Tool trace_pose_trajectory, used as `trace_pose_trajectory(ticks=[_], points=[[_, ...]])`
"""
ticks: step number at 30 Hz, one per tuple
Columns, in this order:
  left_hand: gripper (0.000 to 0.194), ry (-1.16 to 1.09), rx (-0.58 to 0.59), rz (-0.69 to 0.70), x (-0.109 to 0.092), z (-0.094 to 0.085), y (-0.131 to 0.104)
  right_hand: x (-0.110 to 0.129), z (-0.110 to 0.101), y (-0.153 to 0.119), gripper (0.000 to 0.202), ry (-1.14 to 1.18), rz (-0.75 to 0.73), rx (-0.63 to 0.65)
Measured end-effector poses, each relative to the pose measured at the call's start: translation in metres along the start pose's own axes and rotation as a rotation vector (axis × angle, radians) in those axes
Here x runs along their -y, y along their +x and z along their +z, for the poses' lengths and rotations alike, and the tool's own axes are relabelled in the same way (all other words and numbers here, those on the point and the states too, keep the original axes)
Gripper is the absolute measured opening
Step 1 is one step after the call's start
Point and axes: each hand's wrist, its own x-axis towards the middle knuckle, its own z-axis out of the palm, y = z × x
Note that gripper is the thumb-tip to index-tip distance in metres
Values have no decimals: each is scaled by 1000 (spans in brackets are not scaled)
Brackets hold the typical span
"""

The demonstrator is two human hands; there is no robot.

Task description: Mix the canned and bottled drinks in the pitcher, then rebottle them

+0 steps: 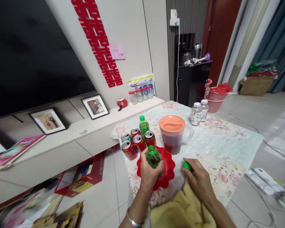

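Note:
My left hand (149, 171) is wrapped round a green plastic bottle (153, 157) with its neck uncapped, held over a red scalloped dish (168, 169). Between thumb and fingers of my right hand (199, 177) is a green bottle cap (186, 165), to the right of the dish. Behind the bottle stand several opened drink cans (139, 143) and a second green bottle (143, 125) with its cap on. A clear pitcher (173, 142) with an orange lid, part filled with dark liquid, stands beyond the dish. A yellow cloth (182, 209) lies below my hands.
A flowered tablecloth (228, 142) covers the table. Two white-capped bottles (196, 114) stand at its far right. Lidded glass jars (140, 95), a red teapot (122, 103) and photo frames (95, 106) line the TV cabinet. Power strips (266, 180) and cables lie on the floor at right.

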Motion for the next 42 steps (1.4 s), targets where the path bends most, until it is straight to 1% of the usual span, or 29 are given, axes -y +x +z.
trace_pose_trajectory(ticks=[2,4,7,9,12,14,16,20,23,25,26,28,31,37,40,42], points=[[61,-7,-13,7,1,1,-1,20,1,3,26,33,-47,43],[59,-32,-6,13,0,1,-1,42,3,13,27,68,-91,84],[58,-68,4,17,-1,-1,0,77,4,38,32,136,-147,166],[57,-79,6,25,-1,-1,0,97,4,58,32,158,-183,249],[52,-77,-12,47,5,2,0,120,1,84,34,100,-223,374],[53,-84,-19,52,11,5,1,131,-1,96,36,33,-250,443],[55,-103,-29,57,18,9,1,137,-2,103,37,-15,-275,475],[55,-100,-57,63,21,8,3,145,-1,108,31,-49,-298,450],[57,-64,-9,57,17,1,4,150,3,108,24,-90,-325,439],[60,-66,26,57,14,-1,4,155,7,107,24,-132,-353,445],[60,-80,26,54,14,-1,4,158,9,107,26,-157,-366,451],[58,-120,-9,31,14,2,3,165,11,108,26,-220,-391,467],[57,-155,-57,-8,15,5,2,175,11,112,20,-329,-425,507],[71,-162,56,-121,22,0,13,191,4,124,15,-468,-488,620],[75,-160,73,-99,25,-4,16,193,4,128,14,-487,-499,655],[78,-157,86,-78,25,-5,15,193,5,128,14,-489,-493,656]])
